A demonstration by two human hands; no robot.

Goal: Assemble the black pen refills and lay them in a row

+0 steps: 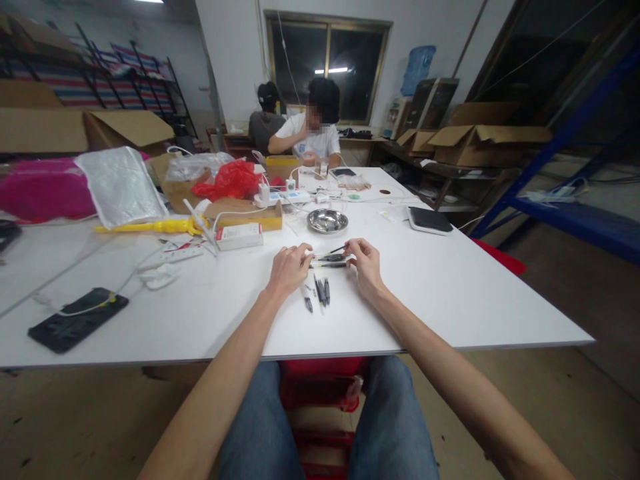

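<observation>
White tabletop (465,300) under indoor light, window (327,70) behind. Right hand (367,265): thumb and fingers look closed on the right end of a thin dark stick (336,251). Left hand (290,268): fingers bent, tips by the left ends of the small pile; cannot tell whether they grasp anything. Stick lies between the two hands, long axis mostly crosswise, slanting up to the right; right hand nearer, free end pointing toward the left fingertips. Dark pens (333,265) just below it, also crosswise. Closer to the body, loose pens (321,292) lie roughly at right angles to those, tips toward the table edge, with a clear-barrelled pen (307,301) at their left. Beyond the hands, a steel bowl (327,230); left of it a small white box (240,236). Phone (77,320) far left, cable across it. Co-worker in a white shirt (325,143) at the far end.
</observation>
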